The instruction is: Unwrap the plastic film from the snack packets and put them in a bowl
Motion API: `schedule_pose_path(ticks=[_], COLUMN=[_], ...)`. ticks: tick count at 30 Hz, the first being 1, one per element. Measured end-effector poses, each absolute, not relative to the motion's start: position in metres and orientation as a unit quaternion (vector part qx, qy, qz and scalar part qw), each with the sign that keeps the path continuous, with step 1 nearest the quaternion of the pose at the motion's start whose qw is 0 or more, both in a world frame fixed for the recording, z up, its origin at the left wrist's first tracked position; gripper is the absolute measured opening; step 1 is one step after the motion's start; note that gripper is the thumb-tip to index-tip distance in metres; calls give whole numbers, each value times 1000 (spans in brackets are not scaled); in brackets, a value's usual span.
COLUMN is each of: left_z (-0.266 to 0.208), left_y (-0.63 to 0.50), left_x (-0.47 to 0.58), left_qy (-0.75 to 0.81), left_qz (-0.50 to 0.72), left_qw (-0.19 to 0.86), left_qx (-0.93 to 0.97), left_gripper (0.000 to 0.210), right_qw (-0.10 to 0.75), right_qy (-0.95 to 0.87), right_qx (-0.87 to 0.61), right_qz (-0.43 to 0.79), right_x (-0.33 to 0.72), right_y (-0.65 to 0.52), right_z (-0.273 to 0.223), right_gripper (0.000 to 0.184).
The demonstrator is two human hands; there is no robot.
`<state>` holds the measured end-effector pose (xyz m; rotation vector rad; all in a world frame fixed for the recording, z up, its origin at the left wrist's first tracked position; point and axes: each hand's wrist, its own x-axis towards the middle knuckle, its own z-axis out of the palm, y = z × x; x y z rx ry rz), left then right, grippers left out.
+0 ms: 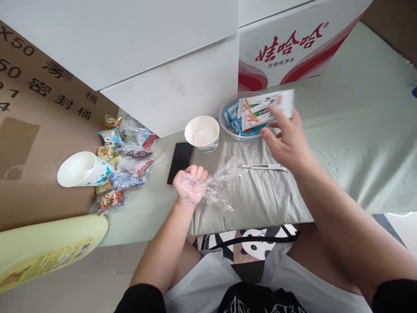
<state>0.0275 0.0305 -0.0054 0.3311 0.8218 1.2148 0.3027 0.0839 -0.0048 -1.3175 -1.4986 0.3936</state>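
Observation:
My left hand (191,184) is closed in a fist around a crumpled clear plastic bag (221,184), which trails out to the right over the cloth. My right hand (286,134) is at a white snack packet (257,111) with orange stick pictures, its fingers over the packet's right end. A second similar packet seems to lie behind it. Both are above a clear plastic bowl (224,128) that holds several blue packets (239,126). Left of the bowl stands a white paper cup (202,134) with pale contents. A white utility knife (265,167) lies below the bowl.
A dark phone (180,161) lies by my left hand. Several wrapped snacks (125,158) are heaped at the left, beside a tilted paper cup (81,169). White boxes (195,78) and a brown carton (42,130) wall the back and left. A yellow bottle (55,248) is front left.

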Motion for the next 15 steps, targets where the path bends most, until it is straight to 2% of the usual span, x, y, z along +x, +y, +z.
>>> schedule_pose_path(ticks=[2,4,6,8,10,12,13,15], left_z=[-5,-4,-3,-2,-3,-3,-3,-2], left_y=[30,30,30,29,27,26,25,25], left_x=[27,28,28,29,30,29,29,27], left_qy=[367,366,371,374,368,363,362,362], left_qz=[554,551,538,512,480,450,440,439], left_qw=[730,733,742,761,784,802,807,805], left_qx=[158,158,148,139,140,150,157,168], left_gripper=[42,43,45,47,48,50,51,50], right_qw=[486,488,491,446,355,307,303,326], right_qy=[-634,-624,-650,-728,-806,-837,-836,-814], right_qx=[-592,-607,-571,-484,-396,-351,-342,-346], right_qz=[106,69,103,195,259,288,302,334], right_x=[303,304,301,292,279,267,263,259], right_y=[74,60,48,38,32,28,27,25], right_z=[-3,-5,-13,-23,-32,-36,-36,-32], right_gripper=[25,16,18,34,59,70,64,37])
